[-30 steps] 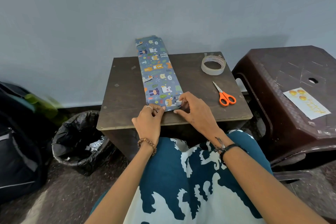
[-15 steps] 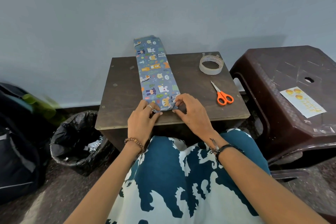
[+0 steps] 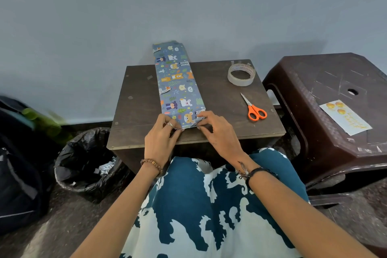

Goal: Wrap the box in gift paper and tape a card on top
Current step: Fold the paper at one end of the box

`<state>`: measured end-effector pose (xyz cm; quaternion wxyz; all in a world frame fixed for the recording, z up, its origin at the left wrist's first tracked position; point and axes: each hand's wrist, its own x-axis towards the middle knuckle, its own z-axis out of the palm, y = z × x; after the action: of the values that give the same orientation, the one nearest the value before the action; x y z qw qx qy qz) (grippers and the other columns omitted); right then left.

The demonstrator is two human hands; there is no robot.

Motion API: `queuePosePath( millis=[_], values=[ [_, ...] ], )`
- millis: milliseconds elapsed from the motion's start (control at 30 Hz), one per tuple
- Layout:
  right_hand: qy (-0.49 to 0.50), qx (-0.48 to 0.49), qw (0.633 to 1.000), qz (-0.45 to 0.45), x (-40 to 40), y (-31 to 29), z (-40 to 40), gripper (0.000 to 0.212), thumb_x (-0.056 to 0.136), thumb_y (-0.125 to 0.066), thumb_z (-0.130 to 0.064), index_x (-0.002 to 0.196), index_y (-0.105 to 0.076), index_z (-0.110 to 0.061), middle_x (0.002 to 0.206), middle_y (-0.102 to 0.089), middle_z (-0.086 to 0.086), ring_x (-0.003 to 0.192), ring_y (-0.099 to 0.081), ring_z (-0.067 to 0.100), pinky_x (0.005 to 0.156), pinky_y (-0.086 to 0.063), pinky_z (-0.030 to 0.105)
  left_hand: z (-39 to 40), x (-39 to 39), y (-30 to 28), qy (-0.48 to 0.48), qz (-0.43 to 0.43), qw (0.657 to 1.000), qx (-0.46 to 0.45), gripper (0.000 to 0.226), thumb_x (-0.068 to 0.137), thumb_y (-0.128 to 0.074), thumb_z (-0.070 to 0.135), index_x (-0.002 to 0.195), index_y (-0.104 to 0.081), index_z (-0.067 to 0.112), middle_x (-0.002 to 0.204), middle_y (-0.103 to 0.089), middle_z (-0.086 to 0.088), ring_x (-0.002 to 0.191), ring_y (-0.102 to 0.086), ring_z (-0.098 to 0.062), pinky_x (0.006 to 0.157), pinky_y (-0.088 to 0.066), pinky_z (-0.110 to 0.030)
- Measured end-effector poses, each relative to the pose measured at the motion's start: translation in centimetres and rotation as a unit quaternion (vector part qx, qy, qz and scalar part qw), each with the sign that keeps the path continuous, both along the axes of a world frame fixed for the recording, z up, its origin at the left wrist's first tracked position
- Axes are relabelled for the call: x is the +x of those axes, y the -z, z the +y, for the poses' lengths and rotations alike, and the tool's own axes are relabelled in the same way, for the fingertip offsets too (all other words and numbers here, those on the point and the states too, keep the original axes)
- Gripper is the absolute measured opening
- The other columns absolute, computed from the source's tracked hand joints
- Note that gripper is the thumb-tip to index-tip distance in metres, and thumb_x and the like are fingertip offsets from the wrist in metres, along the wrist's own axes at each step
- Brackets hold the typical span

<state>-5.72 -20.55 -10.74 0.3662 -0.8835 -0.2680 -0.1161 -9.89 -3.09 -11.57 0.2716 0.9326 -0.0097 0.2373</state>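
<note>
Both hands, left hand (image 3: 160, 139) and right hand (image 3: 217, 132), pinch wrapped box (image 3: 178, 86) end flap; probably crease tight before taping.

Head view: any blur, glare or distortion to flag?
Head view: wide-angle bowing at the edges; motion smear on the dark bags at left; centre sharp, box, scissors and both hands crisp; soft even light, faint shadow on the wall, mild sheen on the stool.

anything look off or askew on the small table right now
The long box in blue animal-print gift paper sticks out past the far edge of the small dark wooden table. Small tape scraps dot the tabletop. Both hands pinch its near-end paper.
</note>
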Motion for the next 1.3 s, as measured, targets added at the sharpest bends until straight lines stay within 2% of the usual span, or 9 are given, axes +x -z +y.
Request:
queuePosePath(
  millis=[100, 333, 600, 700, 800, 867, 1000, 1133, 1300],
  values=[
    [-0.002, 0.003, 1.0, -0.019, 0.0, 0.5, 0.0, 0.026, 0.084, -0.067, -0.011, 0.109, -0.059, -0.014, 0.094, -0.066, 0.0, 0.086, -0.059, 0.015, 0.076, -0.052, 0.031, 0.1, 0.0, 0.1, 0.003, -0.006, 1.0, -0.007, 0.01, 0.08, -0.071, 0.013, 0.08, -0.061, 0.01, 0.092, -0.055, 0.0, 0.066, -0.055, -0.012, 0.05, -0.048, -0.028],
    [-0.013, 0.008, 0.999, -0.047, 0.2, 0.7, 0.3, 0.034, 0.079, -0.071, -0.005, 0.11, -0.058, -0.01, 0.1, -0.06, 0.006, 0.095, -0.054, 0.016, 0.082, -0.044, 0.022, 0.6, 0.0, -0.3, -0.003, -0.014, 0.998, -0.053, 0.01, 0.08, -0.071, 0.012, 0.079, -0.061, 0.011, 0.093, -0.058, 0.002, 0.067, -0.052, -0.005, 0.057, -0.05, -0.029],
    [0.014, 0.123, 0.992, -0.031, 0.3, 0.1, 1.0, 0.041, 0.079, -0.072, -0.006, 0.112, -0.05, -0.011, 0.103, -0.058, 0.007, 0.092, -0.057, 0.014, 0.082, -0.045, 0.018, 0.3, 0.3, -1.3, 0.036, -0.048, 0.996, -0.068, 0.008, 0.082, -0.066, 0.012, 0.083, -0.058, 0.009, 0.092, -0.057, -0.002, 0.081, -0.053, -0.008, 0.062, -0.054, -0.031],
    [0.029, 0.152, 0.988, -0.001, 0.6, 0.0, 1.0, 0.043, 0.078, -0.073, -0.008, 0.113, -0.05, -0.007, 0.105, -0.06, 0.006, 0.092, -0.057, 0.008, 0.083, -0.046, 0.016, 0.2, 0.2, -1.2, 0.04, -0.052, 0.997, -0.051, 0.008, 0.081, -0.065, 0.013, 0.083, -0.059, 0.008, 0.091, -0.057, -0.003, 0.083, -0.051, -0.008, 0.061, -0.05, -0.024],
    [0.023, 0.148, 0.989, -0.003, 0.7, 0.0, 1.0, 0.048, 0.078, -0.073, -0.008, 0.114, -0.044, -0.017, 0.102, -0.062, 0.005, 0.092, -0.058, 0.008, 0.082, -0.046, 0.015, 0.1, 0.2, -1.3, 0.031, -0.05, 0.997, -0.054, 0.009, 0.081, -0.068, 0.008, 0.082, -0.059, 0.007, 0.091, -0.058, -0.005, 0.085, -0.051, -0.007, 0.063, -0.047, -0.019],
    [0.019, 0.137, 0.99, 0.0, 0.9, 0.0, 1.0, 0.051, 0.079, -0.072, -0.007, 0.112, -0.037, -0.026, 0.1, -0.063, 0.006, 0.094, -0.06, 0.013, 0.081, -0.047, 0.021, 0.1, 0.3, -1.3, 0.035, -0.053, 0.997, -0.053, 0.01, 0.08, -0.068, 0.007, 0.082, -0.059, 0.007, 0.091, -0.058, -0.006, 0.085, -0.051, -0.007, 0.064, -0.045, -0.015],
    [0.012, 0.112, 0.994, -0.007, 1.0, 0.0, 0.9, 0.049, 0.081, -0.068, -0.006, 0.11, -0.035, -0.028, 0.093, -0.065, 0.005, 0.089, -0.06, 0.023, 0.077, -0.047, 0.031, 0.3, 0.3, -1.2, 0.048, -0.052, 0.996, -0.054, 0.012, 0.083, -0.063, 0.019, 0.083, -0.058, 0.008, 0.092, -0.054, 0.003, 0.082, -0.052, -0.009, 0.068, -0.047, -0.025],
    [0.015, 0.077, 0.993, -0.083, 0.9, -0.1, 0.6, 0.044, 0.078, -0.069, -0.003, 0.109, -0.043, -0.022, 0.081, -0.064, 0.002, 0.076, -0.047, 0.009, 0.071, -0.037, 0.021, 0.2, 0.4, -1.3, 0.061, -0.064, 0.995, -0.046, 0.023, 0.084, -0.05, 0.034, 0.082, -0.056, 0.012, 0.09, -0.05, 0.008, 0.078, -0.052, -0.009, 0.064, -0.047, -0.026],
    [0.015, 0.061, 0.99, -0.126, 1.2, 0.1, 0.2, 0.02, 0.077, -0.071, -0.011, 0.096, -0.064, -0.009, 0.083, -0.067, 0.004, 0.08, -0.05, 0.009, 0.074, -0.038, 0.021, 0.4, 0.3, -1.5, 0.057, -0.069, 0.995, -0.045, 0.026, 0.084, -0.048, 0.035, 0.082, -0.057, 0.01, 0.089, -0.057, 0.001, 0.078, -0.052, -0.006, 0.058, -0.051, -0.024]
  ],
)
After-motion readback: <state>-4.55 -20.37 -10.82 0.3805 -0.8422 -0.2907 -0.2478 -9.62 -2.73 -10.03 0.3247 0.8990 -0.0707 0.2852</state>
